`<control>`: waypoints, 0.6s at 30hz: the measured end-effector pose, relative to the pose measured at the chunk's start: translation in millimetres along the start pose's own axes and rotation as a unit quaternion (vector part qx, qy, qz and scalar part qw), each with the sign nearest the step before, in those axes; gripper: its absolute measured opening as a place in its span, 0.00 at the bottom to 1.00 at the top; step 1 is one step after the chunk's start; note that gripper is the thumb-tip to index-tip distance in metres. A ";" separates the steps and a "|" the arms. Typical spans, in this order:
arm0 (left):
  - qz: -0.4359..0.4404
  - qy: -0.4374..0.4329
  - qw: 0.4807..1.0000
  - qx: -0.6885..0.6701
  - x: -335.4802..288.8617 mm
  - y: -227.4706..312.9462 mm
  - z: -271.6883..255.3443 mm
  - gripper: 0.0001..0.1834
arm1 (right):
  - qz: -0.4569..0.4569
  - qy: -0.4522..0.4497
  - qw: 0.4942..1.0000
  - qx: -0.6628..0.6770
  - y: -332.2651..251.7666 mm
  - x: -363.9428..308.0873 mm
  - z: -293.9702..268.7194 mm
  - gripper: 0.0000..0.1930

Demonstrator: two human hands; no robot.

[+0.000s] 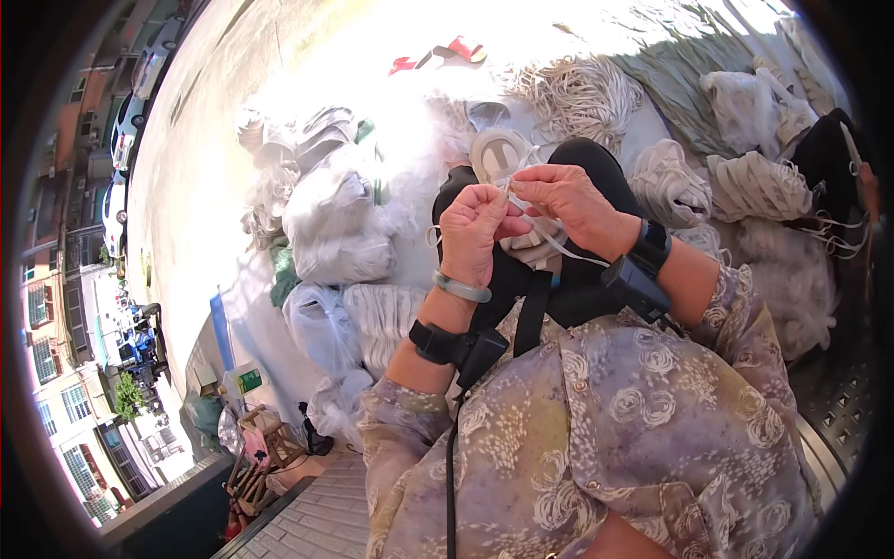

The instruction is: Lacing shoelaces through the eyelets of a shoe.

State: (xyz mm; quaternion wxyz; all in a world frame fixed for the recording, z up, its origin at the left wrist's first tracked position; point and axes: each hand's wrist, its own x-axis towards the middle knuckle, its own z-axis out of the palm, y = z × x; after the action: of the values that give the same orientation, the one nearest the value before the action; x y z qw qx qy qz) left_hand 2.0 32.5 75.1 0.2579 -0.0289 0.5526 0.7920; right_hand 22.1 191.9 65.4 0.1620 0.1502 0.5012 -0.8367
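My left hand [473, 233] and my right hand [579, 210] meet above my knees, thumbs and fingertips pinched close together. Between them they grip a thin white lace [559, 246], and a loose length of it trails down to the right. A pale, rounded shoe-like piece [498, 155] with a greyish inner patch rests between my knees, just beyond my fingers. The lower part of that piece is partly covered by my hands. Exactly how the lace runs at my fingertips is too small to make out.
Clear plastic bags [340, 224] of pale pieces lie to the left. A heap of whitish strips [579, 95] sits ahead, with tied bundles [670, 182] at the right. Red and black footwear [456, 50] lies farther off. A wooden stool [265, 456] stands at the lower left.
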 end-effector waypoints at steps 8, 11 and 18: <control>0.004 -0.001 1.000 0.025 5.0 -3.1 9.7 0.06 | 0.001 -0.028 0.990 0.138 -0.2 0.8 2.3 0.10; -0.002 0.001 0.999 0.049 3.0 -1.8 9.9 0.09 | -0.010 -0.036 0.990 0.138 -0.1 0.0 2.2 0.10; 0.019 0.010 0.999 0.040 0.9 -4.2 7.5 0.09 | -0.031 -0.024 0.992 0.117 3.3 -0.4 4.9 0.08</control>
State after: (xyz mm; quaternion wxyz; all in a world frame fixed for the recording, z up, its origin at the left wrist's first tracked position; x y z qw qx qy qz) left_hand 4.9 40.6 74.1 0.2381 -0.0158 0.5872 0.7735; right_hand 23.4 186.2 65.2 0.1292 0.1327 0.4001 -0.8976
